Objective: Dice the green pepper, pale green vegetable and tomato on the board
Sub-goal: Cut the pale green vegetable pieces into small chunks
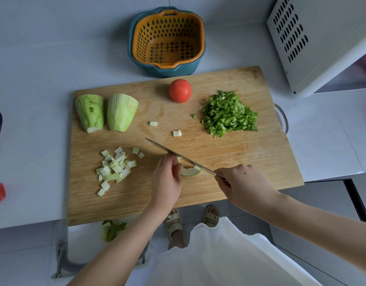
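Your right hand [245,186] gripped the handle of the long steel knife [178,155], and your left hand [167,178] curled its fingers on the curved pale green vegetable slice [190,172], holding it down near the middle of the front edge of the rectangular wooden cutting board [229,162]. The blade lay slanted across that slice. The pale diced cubes [114,168] sat toward the front left corner, the two peeled pale green vegetable halves [121,112] at the far left corner, the whole red tomato [180,90] by the far edge, and the heap of diced green pepper [229,113] near the right edge
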A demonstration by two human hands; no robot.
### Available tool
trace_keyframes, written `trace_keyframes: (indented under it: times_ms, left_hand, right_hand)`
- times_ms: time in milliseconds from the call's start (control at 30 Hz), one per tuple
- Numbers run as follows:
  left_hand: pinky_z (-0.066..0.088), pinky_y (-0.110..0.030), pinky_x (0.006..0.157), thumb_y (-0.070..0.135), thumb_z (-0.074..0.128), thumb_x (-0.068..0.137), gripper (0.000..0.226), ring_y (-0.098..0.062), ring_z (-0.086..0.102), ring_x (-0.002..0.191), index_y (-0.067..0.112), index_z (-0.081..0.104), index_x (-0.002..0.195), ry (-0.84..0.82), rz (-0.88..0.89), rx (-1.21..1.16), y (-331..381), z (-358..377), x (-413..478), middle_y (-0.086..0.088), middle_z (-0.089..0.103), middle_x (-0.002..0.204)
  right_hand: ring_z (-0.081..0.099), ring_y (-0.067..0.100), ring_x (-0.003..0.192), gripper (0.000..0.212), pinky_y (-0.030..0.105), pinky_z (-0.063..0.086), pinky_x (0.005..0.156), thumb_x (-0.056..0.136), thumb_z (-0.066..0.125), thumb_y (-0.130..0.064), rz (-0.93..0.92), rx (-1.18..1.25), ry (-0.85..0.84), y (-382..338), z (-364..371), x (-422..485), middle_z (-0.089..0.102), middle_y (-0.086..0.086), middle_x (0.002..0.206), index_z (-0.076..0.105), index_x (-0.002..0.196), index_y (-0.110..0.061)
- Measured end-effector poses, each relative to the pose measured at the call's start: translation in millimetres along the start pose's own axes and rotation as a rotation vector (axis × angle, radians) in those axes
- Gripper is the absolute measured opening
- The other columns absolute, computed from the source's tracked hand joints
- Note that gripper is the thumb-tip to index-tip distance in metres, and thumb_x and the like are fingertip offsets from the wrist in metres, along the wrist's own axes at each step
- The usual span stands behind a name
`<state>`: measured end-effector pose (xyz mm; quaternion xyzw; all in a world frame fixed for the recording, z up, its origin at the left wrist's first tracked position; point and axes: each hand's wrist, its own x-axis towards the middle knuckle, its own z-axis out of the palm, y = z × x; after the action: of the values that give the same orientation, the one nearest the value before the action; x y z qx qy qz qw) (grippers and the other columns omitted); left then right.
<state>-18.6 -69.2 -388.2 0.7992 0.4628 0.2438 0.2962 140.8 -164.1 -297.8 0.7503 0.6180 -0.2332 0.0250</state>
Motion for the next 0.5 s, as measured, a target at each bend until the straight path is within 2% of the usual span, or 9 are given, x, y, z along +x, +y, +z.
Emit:
trace_keyframes:
  times_ms: [67, 133, 267, 400, 500]
  left_hand:
    - [0.035, -0.004, 0.058, -0.003, 0.063, 0.082, 0.013, -0.011, 0.05, 0.064, 0.005, 0.053, 0.081, 0.008, -0.008, -0.01, 0, 1, 0, 0.003, 0.051, 0.074]
    - [0.035, -0.003, 0.059, -0.003, 0.064, 0.081, 0.015, -0.01, 0.049, 0.065, 0.006, 0.052, 0.08, 0.015, -0.017, -0.017, 1, 1, 1, 0.005, 0.05, 0.074]
    - [0.034, -0.001, 0.06, -0.004, 0.064, 0.081, 0.016, -0.01, 0.048, 0.065, 0.005, 0.052, 0.082, 0.005, -0.009, -0.034, 2, 0, 0, 0.006, 0.05, 0.076]
    - [0.033, 0.0, 0.06, -0.005, 0.065, 0.081, 0.016, -0.01, 0.048, 0.065, 0.003, 0.052, 0.083, 0.016, -0.013, -0.038, 1, 0, 1, 0.006, 0.049, 0.076]
    - [0.034, 0.001, 0.06, -0.007, 0.065, 0.08, 0.016, -0.009, 0.045, 0.061, 0.002, 0.052, 0.082, 0.041, 0.024, -0.025, 2, -1, 1, 0.006, 0.045, 0.073]
  right_hand:
    - [0.037, 0.02, 0.05, 0.026, 0.026, 0.024, 0.044, 0.099, 0.03, -0.029, 0.002, -0.011, -0.007, 0, 1, 2, 0.041, -0.004, 0.058, 0.048, 0.081, -0.021]
    - [0.043, 0.024, 0.057, 0.03, 0.028, 0.027, 0.045, 0.099, 0.029, -0.028, 0.0, -0.024, -0.01, -2, 6, 9, 0.049, -0.001, 0.066, 0.055, 0.087, -0.02]
    - [0.046, 0.025, 0.059, 0.033, 0.029, 0.031, 0.048, 0.099, 0.031, -0.026, 0.023, 0.026, -0.037, -6, 18, 26, 0.052, 0.001, 0.069, 0.062, 0.099, -0.014]
    - [0.043, 0.025, 0.059, 0.029, 0.025, 0.023, 0.044, 0.098, 0.033, -0.027, 0.022, 0.024, -0.013, -4, 11, 16, 0.049, 0.0, 0.068, 0.059, 0.09, -0.017]
    - [0.04, 0.024, 0.053, 0.024, 0.024, 0.023, 0.044, 0.098, 0.034, -0.027, 0.003, 0.028, 0.008, -4, 3, 2, 0.046, 0.0, 0.063, 0.047, 0.079, -0.022]
